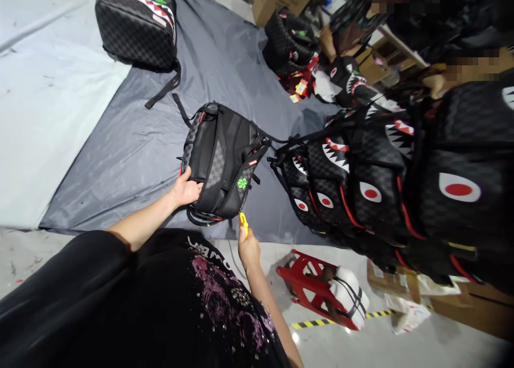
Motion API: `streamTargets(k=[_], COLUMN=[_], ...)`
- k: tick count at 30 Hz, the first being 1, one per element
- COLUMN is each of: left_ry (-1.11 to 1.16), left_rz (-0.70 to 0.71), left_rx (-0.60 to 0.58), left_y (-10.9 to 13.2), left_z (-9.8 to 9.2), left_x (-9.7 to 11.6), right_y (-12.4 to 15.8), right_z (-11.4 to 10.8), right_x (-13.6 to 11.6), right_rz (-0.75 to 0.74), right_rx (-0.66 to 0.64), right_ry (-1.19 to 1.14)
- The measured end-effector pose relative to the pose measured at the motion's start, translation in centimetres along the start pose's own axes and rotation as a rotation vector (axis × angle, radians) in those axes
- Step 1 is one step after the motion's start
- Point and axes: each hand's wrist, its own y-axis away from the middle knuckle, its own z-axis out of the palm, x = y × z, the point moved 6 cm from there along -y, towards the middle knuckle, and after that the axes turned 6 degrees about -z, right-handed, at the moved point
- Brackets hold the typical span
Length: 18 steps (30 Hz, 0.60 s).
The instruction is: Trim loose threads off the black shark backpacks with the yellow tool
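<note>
A black checkered backpack (225, 159) lies with its straps side up on the grey sheet, a green patch and a small red label on it. My left hand (185, 190) is at its near left side, palm up and thumb raised, with the fingers partly hidden under the strap edge as they hold it. In my closed right hand (249, 248) is a small yellow-handled tool (243, 223). Its tip points at the backpack's near corner; I cannot tell whether it touches, and its exact kind is too small to make out.
The grey sheet (120, 148) covers the work surface. Another backpack (136, 30) stands far left. A row of shark-face backpacks (369, 191) fills the right side. Beyond are a co-worker's hand (327, 44) and a cardboard box (281, 1). A red stool (309, 287) stands below right.
</note>
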Motion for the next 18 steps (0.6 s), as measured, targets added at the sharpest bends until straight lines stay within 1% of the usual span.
streamTargets(k=[2,6,8,9,11,15,18], left_ry=[-0.017,-0.039,-0.045,-0.046,-0.048,-0.061,-0.080], left_rz=[0.006,0.009,0.010,0.009,0.005,0.004,0.011], left_rx=[0.030,0.061,0.070,0.076,0.088,0.099,0.156], left_y=[-0.2,-0.4,-0.4,-0.4,-0.5,-0.7,-0.6], left_z=[0.0,0.2,0.3,0.3,0.3,0.5,0.9], left_x=[0.0,-0.1,-0.2,-0.3,-0.4,-0.3,-0.3], right_y=[1.2,5.6,7.4,8.0,8.2,6.3,5.3], right_z=[0.5,2.4,3.4,3.9,4.4,4.7,4.5], right_x=[1.4,5.0,5.8,5.7,4.9,2.0,0.0], right_rz=[-0.006,0.020,0.013,0.005,-0.015,-0.091,-0.144], right_rx=[0.007,-0.020,-0.057,-0.072,-0.089,-0.155,-0.211], right_ry=[-0.086,-0.276,-0.338,-0.364,-0.398,-0.353,-0.340])
